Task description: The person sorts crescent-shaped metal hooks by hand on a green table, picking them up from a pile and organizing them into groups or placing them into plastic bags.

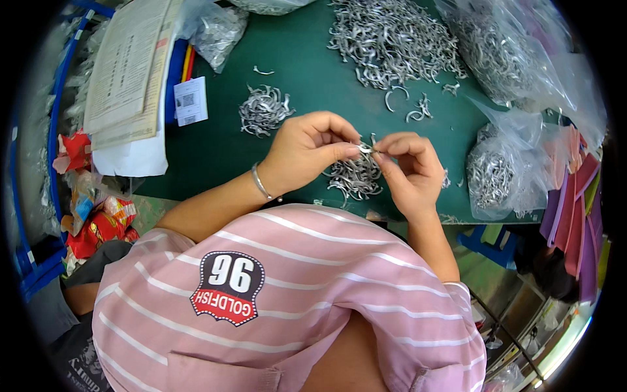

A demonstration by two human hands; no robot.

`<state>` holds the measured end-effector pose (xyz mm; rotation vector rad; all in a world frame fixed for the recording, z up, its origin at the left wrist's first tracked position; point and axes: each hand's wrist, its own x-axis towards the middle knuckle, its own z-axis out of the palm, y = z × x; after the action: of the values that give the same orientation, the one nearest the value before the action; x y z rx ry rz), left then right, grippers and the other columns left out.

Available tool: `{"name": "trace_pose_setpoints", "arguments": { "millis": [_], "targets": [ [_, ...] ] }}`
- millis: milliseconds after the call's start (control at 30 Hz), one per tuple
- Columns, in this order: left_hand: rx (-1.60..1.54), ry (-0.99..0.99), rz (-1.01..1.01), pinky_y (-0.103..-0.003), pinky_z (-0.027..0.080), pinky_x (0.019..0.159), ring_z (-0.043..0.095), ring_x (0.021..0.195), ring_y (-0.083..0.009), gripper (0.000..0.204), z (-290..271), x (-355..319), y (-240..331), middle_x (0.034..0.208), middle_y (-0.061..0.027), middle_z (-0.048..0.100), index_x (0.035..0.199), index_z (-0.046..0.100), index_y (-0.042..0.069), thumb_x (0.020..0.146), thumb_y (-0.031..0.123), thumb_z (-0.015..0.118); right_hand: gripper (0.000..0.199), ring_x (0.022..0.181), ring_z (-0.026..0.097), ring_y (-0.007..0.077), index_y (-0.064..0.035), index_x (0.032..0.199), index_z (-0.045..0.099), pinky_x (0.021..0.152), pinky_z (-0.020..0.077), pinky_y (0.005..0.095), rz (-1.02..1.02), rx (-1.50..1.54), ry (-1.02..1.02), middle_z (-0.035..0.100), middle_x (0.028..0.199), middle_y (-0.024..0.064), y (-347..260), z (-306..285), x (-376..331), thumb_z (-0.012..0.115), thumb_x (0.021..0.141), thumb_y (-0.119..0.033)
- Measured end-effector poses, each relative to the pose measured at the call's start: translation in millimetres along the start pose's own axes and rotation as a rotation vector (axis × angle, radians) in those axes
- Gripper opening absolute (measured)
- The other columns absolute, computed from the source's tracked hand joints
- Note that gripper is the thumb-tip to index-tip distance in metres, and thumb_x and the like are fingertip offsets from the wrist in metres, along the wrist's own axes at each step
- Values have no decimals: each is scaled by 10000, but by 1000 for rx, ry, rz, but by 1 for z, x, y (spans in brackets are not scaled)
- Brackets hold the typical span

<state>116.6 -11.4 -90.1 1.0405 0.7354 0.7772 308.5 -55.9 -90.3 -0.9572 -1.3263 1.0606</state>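
My left hand and my right hand meet over the front of the green table. Between their fingertips is a small curved silver metal part, pinched from both sides. Right below it lies a small pile of similar curved metal parts, partly covered by my hands. Left of my left hand sits another small heap of these parts. At the far side spreads a much larger heap, with a few loose pieces at its near edge.
Clear plastic bags of metal parts stand at the right, far right and far left. Printed sheets hang at the left beside a blue rack. Purple and pink strips hang off the right side.
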Motion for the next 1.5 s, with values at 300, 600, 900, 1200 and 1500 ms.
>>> {"name": "trace_pose_setpoints", "arguments": {
  "millis": [300, 600, 900, 1200, 1500],
  "targets": [
    [323, 450, 274, -216, 525, 673, 629, 731, -102, 139, -74, -10, 26, 855, -62, 653, 1003, 597, -25, 870, -7, 634, 65, 804, 595, 113, 17, 917, 608, 725, 483, 232, 108, -304, 185, 651, 906, 75, -1, -23, 8, 623, 856, 32],
    [896, 513, 217, -211, 427, 617, 496, 662, -59, 65, -101, -17, 16, 768, 10, 586, 892, 643, 8, 855, 60, 654, 80, 770, 586, 328, -11, 848, 633, 692, 468, 401, -4, -970, -18, 598, 809, 143, 11, -45, 47, 664, 775, -25],
    [770, 498, 388, -193, 429, 662, 515, 741, -59, 98, -79, -12, 20, 872, -12, 547, 942, 628, -22, 846, -29, 645, 92, 773, 572, 277, -5, 846, 613, 717, 466, 352, 26, -735, -121, 586, 813, 106, 18, -34, 50, 650, 770, 32],
    [28, -38, -40, -226, 509, 732, 616, 839, -108, 220, -2, 10, 14, 926, -76, 646, 1040, 611, -41, 827, -56, 661, 142, 780, 612, 269, 1, 845, 606, 683, 493, 323, -150, -412, -218, 616, 843, 123, -2, -2, 25, 618, 748, 103],
    [33, 110, 61, -203, 496, 683, 596, 766, -85, 392, -2, 6, 9, 861, -49, 617, 1168, 523, -18, 810, -48, 682, 66, 802, 588, 341, -13, 823, 623, 713, 474, 437, -13, -1154, 45, 601, 806, 154, 28, -56, 69, 633, 806, -76]
  ]
}}
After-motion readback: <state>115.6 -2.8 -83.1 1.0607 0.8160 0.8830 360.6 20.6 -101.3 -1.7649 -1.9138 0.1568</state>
